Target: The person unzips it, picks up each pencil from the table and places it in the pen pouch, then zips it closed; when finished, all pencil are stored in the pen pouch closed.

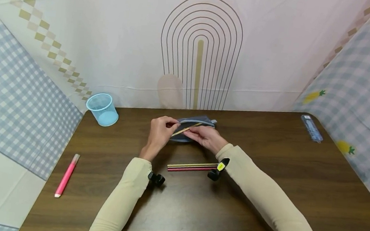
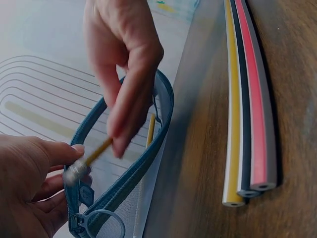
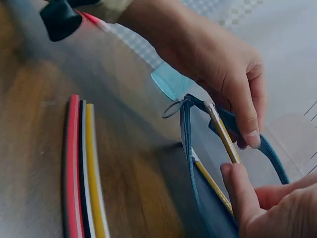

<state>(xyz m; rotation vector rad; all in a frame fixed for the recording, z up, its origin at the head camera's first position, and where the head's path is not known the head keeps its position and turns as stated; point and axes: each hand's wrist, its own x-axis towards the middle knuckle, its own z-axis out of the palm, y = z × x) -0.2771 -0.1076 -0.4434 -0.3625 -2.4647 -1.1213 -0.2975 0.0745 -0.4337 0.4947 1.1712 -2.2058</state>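
Note:
My left hand (image 1: 160, 133) pinches the rim of a blue zippered mesh pouch (image 2: 130, 179), whose mouth gapes. A yellow pencil (image 3: 227, 141) with a silvery end is pinched in my right hand (image 1: 207, 137), tilted over the pouch's mouth. Another yellow pencil (image 3: 213, 183) is inside the pouch. On the table, nearer me than the pouch, several pencils lie side by side: a yellow-striped pencil (image 2: 234, 124), a black pencil (image 2: 243, 99) and a pink-red pencil (image 2: 256, 109) among them.
A light blue mesh pen cup (image 1: 103, 112) stands at the back left of the wooden table (image 1: 175, 211). Nearer the left edge lies a pink marker (image 1: 66, 176). At the back right corner is a slim, clear blue case (image 1: 311, 127). Patterned cloth hangs behind.

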